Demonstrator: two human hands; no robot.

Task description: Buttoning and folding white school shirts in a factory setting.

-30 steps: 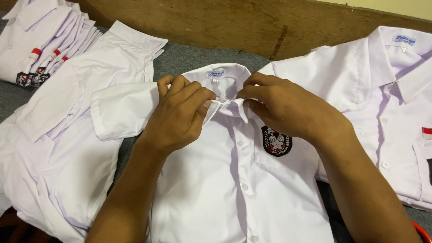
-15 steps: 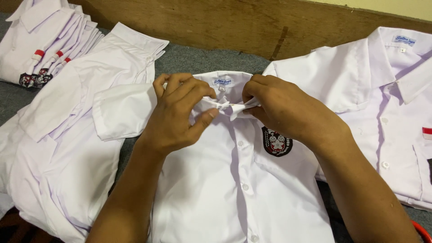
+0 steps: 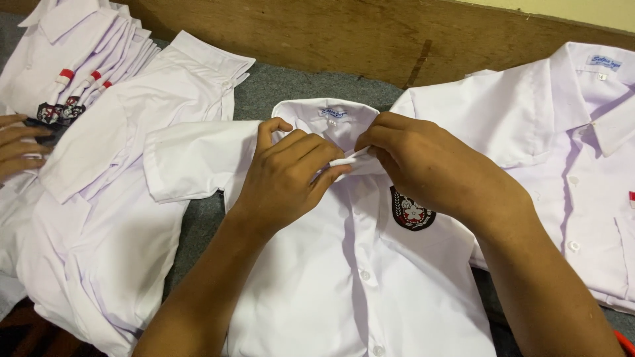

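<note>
2 hands (image 3: 350, 168) over white shirt (image 3: 344, 277) collar, top button hidden.

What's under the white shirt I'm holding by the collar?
Grey cloth surface shows beside the white shirt; a neighbouring shirt passes under its right shoulder. Directly beneath is covered. Both hands pinch the collar.

- My left hand (image 3: 286, 170) sits palm down in the middle of the view, fingers curled inward, fingertips pinched together and pointing right.
- My right hand (image 3: 423, 165) faces it from the right, knuckles up, fingers bent and pinched, nearly touching the left fingertips.
- Both wrists are bent slightly down.
- My left forearm rises from the bottom edge, angled up and right.
- My right forearm comes in from the bottom right corner, angled up and left.
- Both forearms are bare.
</note>
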